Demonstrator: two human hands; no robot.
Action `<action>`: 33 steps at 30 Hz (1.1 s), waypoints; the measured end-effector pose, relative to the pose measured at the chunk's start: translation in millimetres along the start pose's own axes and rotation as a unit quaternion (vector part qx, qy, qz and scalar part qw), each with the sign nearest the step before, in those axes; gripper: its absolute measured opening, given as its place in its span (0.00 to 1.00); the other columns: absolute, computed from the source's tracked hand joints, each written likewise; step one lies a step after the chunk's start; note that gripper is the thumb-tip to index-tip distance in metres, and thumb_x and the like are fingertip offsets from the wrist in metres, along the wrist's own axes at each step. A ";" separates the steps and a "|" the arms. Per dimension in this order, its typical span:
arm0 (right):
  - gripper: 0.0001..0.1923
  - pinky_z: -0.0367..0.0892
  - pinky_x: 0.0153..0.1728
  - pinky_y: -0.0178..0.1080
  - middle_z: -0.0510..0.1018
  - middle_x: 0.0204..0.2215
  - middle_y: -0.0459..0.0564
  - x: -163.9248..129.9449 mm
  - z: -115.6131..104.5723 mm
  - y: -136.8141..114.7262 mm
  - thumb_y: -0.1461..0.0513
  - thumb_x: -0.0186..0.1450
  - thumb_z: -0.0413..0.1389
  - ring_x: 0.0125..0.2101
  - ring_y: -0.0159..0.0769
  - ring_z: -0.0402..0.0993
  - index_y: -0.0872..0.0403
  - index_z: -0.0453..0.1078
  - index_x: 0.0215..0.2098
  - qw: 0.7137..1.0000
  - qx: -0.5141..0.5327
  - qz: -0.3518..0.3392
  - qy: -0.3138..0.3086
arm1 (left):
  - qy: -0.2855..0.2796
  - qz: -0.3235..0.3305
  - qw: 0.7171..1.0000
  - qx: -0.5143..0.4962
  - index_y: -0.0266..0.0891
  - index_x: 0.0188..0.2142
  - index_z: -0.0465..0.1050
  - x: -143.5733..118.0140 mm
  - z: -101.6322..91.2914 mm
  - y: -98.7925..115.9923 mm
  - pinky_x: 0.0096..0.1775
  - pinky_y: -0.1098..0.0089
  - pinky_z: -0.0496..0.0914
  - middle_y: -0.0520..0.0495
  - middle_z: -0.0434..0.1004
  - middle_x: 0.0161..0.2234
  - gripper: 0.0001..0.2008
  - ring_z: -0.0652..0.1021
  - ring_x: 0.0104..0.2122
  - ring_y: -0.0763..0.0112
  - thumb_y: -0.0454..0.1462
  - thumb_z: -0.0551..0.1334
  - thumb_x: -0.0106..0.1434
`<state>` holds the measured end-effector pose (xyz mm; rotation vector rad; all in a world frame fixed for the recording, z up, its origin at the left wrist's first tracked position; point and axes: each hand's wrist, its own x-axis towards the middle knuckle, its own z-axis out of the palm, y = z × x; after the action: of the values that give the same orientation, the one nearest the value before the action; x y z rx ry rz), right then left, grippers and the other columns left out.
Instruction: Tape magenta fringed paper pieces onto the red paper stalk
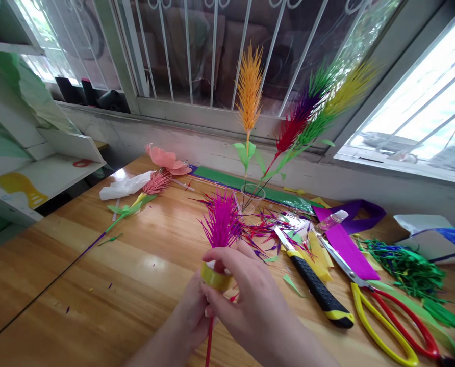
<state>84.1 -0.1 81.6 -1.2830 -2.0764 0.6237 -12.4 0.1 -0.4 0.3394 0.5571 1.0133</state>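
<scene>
A magenta paper spike [221, 219] with many thin pointed strips stands upright at the middle of the view. Its red stem [209, 342] runs down below my hands. My left hand [189, 311] is closed around the stem, its fingers partly hidden behind my right hand [252, 288]. Between the thumb and fingers of my right hand is a small roll of yellowish tape [216, 279], close against the base of the spike. Whether tape is stuck to the stem is hidden. Loose red and purple paper strips [256, 229] lie just behind the spike.
A black-handled knife [315, 285] and yellow-and-red scissors [369, 290] lie at right, near shredded green paper [407, 267]. Behind, a clear cup [252, 192] holds several coloured spikes. At left lies a pink spike [157, 182] on a long dark stem, beside white tissue [124, 187].
</scene>
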 end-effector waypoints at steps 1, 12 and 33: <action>0.14 0.62 0.33 0.36 0.71 0.27 0.46 -4.2 -2.6 1.4 0.67 0.52 0.57 0.32 0.35 0.64 0.52 0.65 0.37 0.999 0.024 0.026 0.013 | 0.006 0.005 1.000 0.011 0.35 0.24 0.66 0.0 0.3 -0.5 0.12 0.81 0.49 0.59 0.58 0.15 0.09 0.53 0.10 0.88 0.38 0.63 0.51; 0.15 0.58 0.23 0.33 0.63 0.19 0.43 -17.6 -15.2 26.7 0.54 0.55 0.53 0.22 0.30 0.60 0.55 0.68 0.36 0.946 0.200 0.256 0.004 | -0.010 -0.005 0.998 0.063 0.38 0.18 0.55 -1.1 6.1 0.1 0.08 0.83 0.45 0.61 0.55 0.10 0.19 0.49 0.07 0.87 0.46 0.55 0.58; 0.13 0.66 0.29 0.35 0.77 0.26 0.49 -11.2 -14.8 31.0 0.56 0.57 0.52 0.28 0.36 0.72 0.56 0.73 0.32 0.950 0.226 0.215 0.010 | -0.028 0.026 0.998 0.048 0.38 0.21 0.59 2.3 6.4 -4.9 0.09 0.82 0.55 0.59 0.56 0.13 0.15 0.55 0.10 0.83 0.44 0.53 0.61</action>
<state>117.6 3.8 68.5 -1.4519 -1.5086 1.1931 -4.2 -0.4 1.6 0.4683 0.5504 1.0258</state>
